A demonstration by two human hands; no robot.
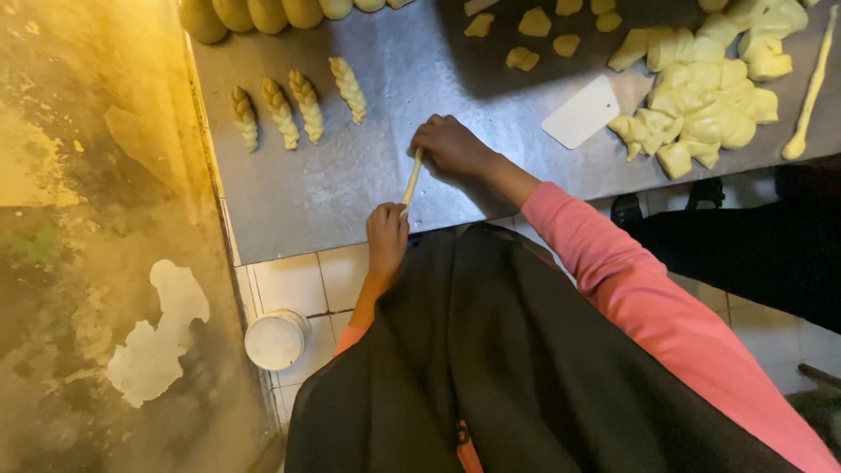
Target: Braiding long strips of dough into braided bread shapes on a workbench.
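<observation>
The left hand (386,229) and right hand (449,145) each close around one end of a thin dough rope (411,180) on the metal table (350,188). Four twisted dough pieces (295,105) lie beyond; a white scraper (580,111) and cut dough chunks (705,96) sit right.

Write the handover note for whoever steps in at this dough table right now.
Left hand: closed on the near end of a thin pale dough rope, at the steel table's front edge.
Right hand: pressing on the rope's far end.
Done: four twisted, braided dough pieces lie in a row at the table's left.
Left: a heap of cut pale dough chunks at right, beside a white plastic scraper; one long rolled rope at the far right, not braided.
</observation>
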